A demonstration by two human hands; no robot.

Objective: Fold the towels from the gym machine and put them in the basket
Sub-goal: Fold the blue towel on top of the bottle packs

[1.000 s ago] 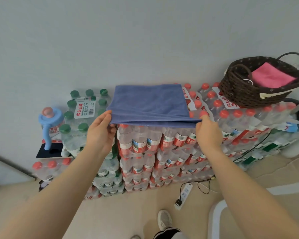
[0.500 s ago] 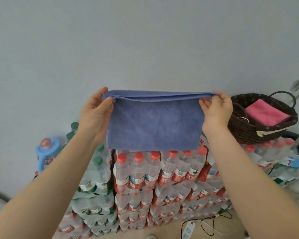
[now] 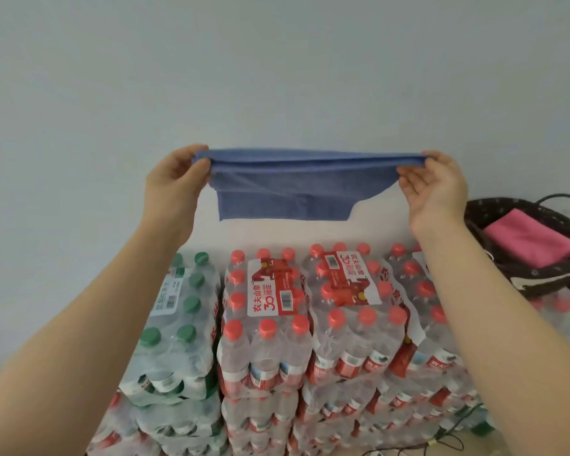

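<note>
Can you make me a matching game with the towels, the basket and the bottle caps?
Things:
1. blue towel
2. pink towel
3. basket
4. green-capped bottles

Where:
A. left end of the stack
B. on the bottle packs, far right
C. stretched in the air between left hand and right hand
D. lying inside the basket

Pairs: 1-C, 2-D, 3-B, 4-A
</note>
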